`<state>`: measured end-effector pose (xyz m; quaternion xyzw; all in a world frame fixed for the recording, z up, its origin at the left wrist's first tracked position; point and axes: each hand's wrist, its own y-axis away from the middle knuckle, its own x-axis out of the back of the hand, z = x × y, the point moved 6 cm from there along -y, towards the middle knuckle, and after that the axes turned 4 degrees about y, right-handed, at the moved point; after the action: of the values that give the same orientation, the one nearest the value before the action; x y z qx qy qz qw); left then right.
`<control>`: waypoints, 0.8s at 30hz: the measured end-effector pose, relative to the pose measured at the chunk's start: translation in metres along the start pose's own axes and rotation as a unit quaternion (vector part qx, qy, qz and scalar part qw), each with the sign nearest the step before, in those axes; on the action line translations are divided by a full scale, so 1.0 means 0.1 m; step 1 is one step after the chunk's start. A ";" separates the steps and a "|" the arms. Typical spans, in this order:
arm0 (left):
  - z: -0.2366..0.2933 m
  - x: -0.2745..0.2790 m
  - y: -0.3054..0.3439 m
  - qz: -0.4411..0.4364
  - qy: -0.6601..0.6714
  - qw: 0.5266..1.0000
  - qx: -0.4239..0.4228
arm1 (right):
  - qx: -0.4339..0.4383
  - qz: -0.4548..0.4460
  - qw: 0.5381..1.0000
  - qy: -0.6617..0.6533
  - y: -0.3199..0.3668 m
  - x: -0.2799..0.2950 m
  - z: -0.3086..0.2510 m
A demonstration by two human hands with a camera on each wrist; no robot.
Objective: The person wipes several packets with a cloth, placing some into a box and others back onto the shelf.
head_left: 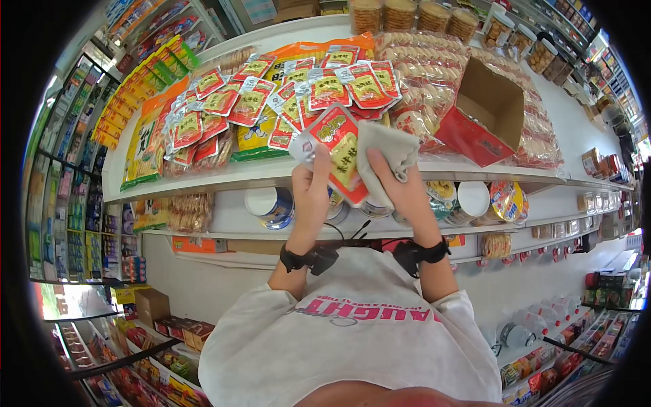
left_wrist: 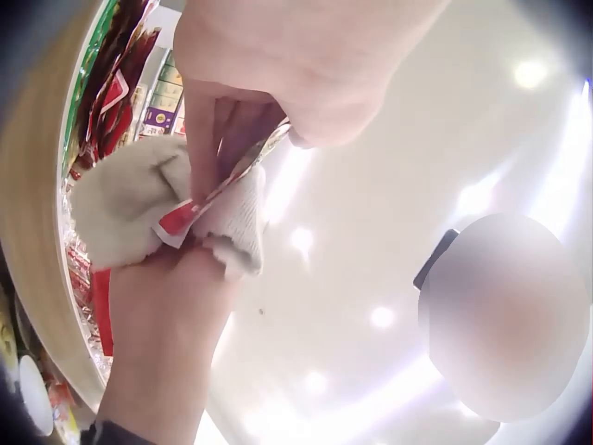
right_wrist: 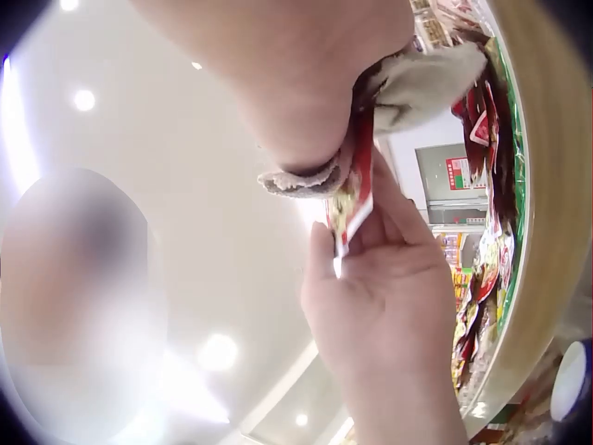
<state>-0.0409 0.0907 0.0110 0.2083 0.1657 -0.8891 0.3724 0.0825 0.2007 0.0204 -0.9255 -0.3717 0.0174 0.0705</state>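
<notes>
A red snack packet [head_left: 343, 152] with a yellow-green label is held up in front of the shelf's edge. My left hand [head_left: 312, 182] pinches its left side, thumb on the face toward me. On its right side, my right hand [head_left: 397, 184] grips a light grey cloth [head_left: 393, 146] folded about the packet's edge. The left wrist view shows the packet edge-on between the left hand [left_wrist: 269, 69] and the cloth [left_wrist: 130, 199]. Seen from the right wrist, the left fingers lie behind the packet [right_wrist: 355, 195], with the cloth [right_wrist: 422, 88] bunched under the right hand [right_wrist: 296, 83].
Many similar red packets [head_left: 220, 102] lie heaped on larger yellow bags at the left and middle of the shelf. An opened red carton [head_left: 485, 112] leans at the right on bagged round biscuits [head_left: 424, 74]. Tubs [head_left: 268, 203] stand on the shelf below. Jars [head_left: 400, 17] line the back.
</notes>
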 end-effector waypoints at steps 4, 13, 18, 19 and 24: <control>0.14 0.02 -0.05 0.017 -0.059 0.998 -0.008 | 0.056 -0.040 0.995 0.068 0.10 -0.05 0.07; -0.03 0.15 -0.12 0.031 -0.042 0.999 0.005 | -0.034 0.115 0.983 -0.138 0.20 0.04 0.22; 0.02 0.18 -0.16 0.063 0.006 0.998 -0.003 | -0.060 0.044 0.991 -0.110 0.27 -0.09 0.47; 0.02 0.15 -0.15 0.046 0.008 0.999 -0.002 | -0.019 0.028 0.997 -0.065 0.29 -0.15 0.42; 0.06 -0.10 -0.03 -0.056 -0.126 0.990 -0.027 | -0.033 0.063 0.994 -0.085 0.26 -0.15 0.34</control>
<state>-0.0380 0.0955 0.0209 0.0753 0.1529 -0.9229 0.3454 0.0866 0.1751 -0.0169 -0.9441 -0.3177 0.0882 0.0064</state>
